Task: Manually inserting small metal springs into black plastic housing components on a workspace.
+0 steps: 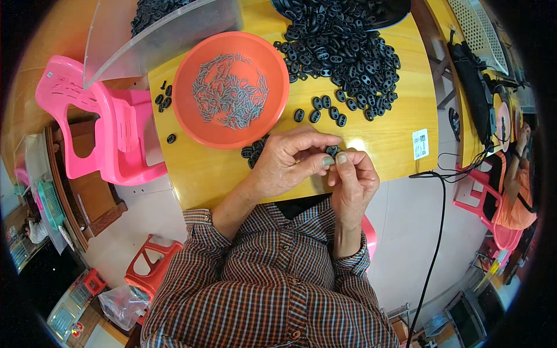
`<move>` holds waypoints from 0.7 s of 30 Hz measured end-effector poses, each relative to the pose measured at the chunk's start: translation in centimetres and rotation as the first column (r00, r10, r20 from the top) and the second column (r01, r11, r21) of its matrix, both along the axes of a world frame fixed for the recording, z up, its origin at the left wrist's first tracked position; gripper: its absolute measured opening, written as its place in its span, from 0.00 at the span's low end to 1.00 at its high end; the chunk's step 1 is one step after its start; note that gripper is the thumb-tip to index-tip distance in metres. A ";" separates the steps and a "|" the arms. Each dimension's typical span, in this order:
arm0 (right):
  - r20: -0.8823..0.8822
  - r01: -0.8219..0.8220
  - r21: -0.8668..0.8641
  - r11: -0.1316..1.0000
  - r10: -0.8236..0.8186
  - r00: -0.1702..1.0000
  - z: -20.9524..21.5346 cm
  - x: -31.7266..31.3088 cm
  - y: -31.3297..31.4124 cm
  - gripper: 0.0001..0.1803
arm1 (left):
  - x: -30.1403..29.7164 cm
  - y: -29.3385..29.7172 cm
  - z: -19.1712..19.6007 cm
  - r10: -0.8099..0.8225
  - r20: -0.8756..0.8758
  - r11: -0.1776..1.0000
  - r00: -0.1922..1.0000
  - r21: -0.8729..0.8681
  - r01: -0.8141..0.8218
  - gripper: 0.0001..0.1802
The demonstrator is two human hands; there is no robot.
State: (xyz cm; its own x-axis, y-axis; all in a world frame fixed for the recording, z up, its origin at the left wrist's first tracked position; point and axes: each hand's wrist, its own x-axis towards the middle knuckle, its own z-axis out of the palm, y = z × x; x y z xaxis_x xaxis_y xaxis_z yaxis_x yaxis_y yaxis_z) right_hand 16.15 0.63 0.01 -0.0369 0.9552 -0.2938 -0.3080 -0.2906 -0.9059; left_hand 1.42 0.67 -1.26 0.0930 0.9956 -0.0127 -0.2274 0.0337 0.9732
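Observation:
Near the table's front edge, my left hand (pixel 287 162) pinches a small black oval plastic piece with two holes (pixel 332 150) between thumb and forefinger. Thumb and fingers of my right hand (pixel 353 177) are pressed together right beside that piece; whatever they grip is too small to make out. An orange-red bowl (pixel 184 116) with many small grey metal pins or screws (pixel 232 93) stands left of my hands. Several more black oval pieces (pixel 253 152) lie partly hidden behind my left hand. Beyond my hands a large heap of them (pixel 342 55) covers the table's far right.
A clear plastic bin (pixel 168 43) holding black parts stands at the far left of the yellow table (pixel 383 153). Loose black pieces (pixel 167 102) lie beside the bowl. A pink chair (pixel 110 127) is at left. A black cable (pixel 442 197) hangs at right, where another person (pixel 516 197) sits.

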 end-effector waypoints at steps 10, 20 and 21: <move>0.014 -0.051 0.007 0.999 0.051 0.999 -0.3 0.1 0.2 0.04 | -0.4 0.0 -0.2 -0.001 -0.052 1.000 0.999 0.030 0.002 0.16; -0.083 -0.150 -0.036 0.988 0.147 0.986 -0.7 1.4 0.8 0.04 | -0.5 0.0 -0.1 -0.015 -0.111 0.997 0.994 0.080 0.024 0.17; -0.080 -0.156 -0.050 0.986 0.152 0.985 -0.7 1.4 0.8 0.04 | -0.5 0.0 0.0 -0.008 -0.100 0.997 0.995 0.075 0.015 0.18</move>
